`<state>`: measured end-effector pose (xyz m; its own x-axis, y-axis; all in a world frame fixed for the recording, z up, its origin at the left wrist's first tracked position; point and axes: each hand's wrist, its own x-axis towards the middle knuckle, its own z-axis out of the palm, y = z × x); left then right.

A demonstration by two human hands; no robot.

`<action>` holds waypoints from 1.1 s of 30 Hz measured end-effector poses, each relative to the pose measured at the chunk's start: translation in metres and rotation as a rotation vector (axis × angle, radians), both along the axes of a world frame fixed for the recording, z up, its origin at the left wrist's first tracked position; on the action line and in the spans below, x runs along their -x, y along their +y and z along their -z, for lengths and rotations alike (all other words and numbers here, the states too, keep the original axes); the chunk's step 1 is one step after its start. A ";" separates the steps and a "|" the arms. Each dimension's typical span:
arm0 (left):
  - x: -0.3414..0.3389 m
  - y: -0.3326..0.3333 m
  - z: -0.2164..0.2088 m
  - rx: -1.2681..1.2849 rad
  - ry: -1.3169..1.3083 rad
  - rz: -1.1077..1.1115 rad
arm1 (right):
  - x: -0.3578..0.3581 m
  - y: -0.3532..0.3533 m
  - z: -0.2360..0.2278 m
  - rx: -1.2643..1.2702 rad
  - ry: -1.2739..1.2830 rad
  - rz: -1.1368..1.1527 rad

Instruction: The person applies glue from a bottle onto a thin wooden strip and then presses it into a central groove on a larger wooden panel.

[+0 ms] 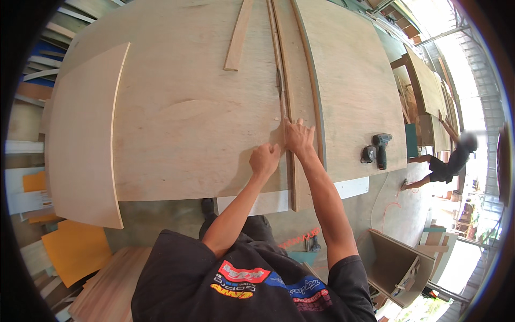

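Note:
A large pale plywood sheet point(177, 123) lies flat in front of me. Long wooden strips run from its far side toward my body, among them a narrow strip point(290, 102) and a wider board point(301, 188) that juts past the near edge. My right hand point(299, 135) rests on the narrow strip, fingers bent and apart. Just left of it, my left hand point(265, 159) is curled closed above the plywood; whatever it may hold is hidden. A thin, dark-marked strip point(279, 80) runs along the narrow strip's left side, up to my right fingertips.
A cordless drill point(382, 150) stands on the right of the sheet beside a battery point(368, 154). A loose wooden slat point(238, 37) lies far off, another panel point(86, 129) at left. A person point(453, 158) works at boards on the right. An open wooden box point(397, 263) sits lower right.

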<state>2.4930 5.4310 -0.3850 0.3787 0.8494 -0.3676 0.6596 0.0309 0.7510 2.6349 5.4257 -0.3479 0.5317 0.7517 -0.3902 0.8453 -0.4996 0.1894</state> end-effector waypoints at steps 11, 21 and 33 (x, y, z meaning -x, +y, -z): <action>0.089 -0.002 0.004 -0.093 -0.041 0.072 | -0.024 0.038 -0.005 -0.033 -0.024 -0.025; 0.131 0.052 -0.022 -0.088 -0.041 -0.048 | -0.027 0.045 -0.010 -0.017 0.016 -0.047; 0.019 0.233 -0.077 -0.416 -0.154 0.004 | -0.020 0.019 0.016 -0.298 0.005 0.000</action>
